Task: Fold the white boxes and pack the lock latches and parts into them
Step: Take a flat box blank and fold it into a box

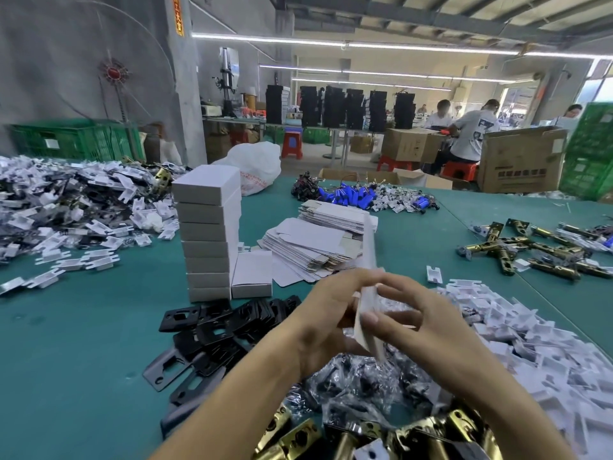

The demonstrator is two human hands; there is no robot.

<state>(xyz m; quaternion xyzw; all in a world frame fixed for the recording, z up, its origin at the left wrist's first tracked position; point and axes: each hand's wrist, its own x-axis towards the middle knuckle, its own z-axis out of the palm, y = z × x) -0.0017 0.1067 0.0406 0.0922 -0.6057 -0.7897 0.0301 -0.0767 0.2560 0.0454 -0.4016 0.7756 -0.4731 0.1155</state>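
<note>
Both hands hold one flat white box blank (369,260) upright above the green table (83,327). My left hand (326,313) grips its lower part from the left, and my right hand (411,313) pinches it from the right. A tall stack of folded white boxes (207,234) stands to the left, with one more box (252,275) leaning beside it. Flat blanks (315,244) lie piled behind my hands. Black strike plates (215,330) lie left of my forearm. Brass latches (381,436) and bagged parts (365,383) lie below my hands.
White plastic inserts are heaped at the right (530,343) and far left (66,207). More brass latches (530,250) lie at the right, blue batteries (348,195) at the back. Cardboard cartons (520,157), green crates (73,137) and seated workers (471,131) are beyond the table.
</note>
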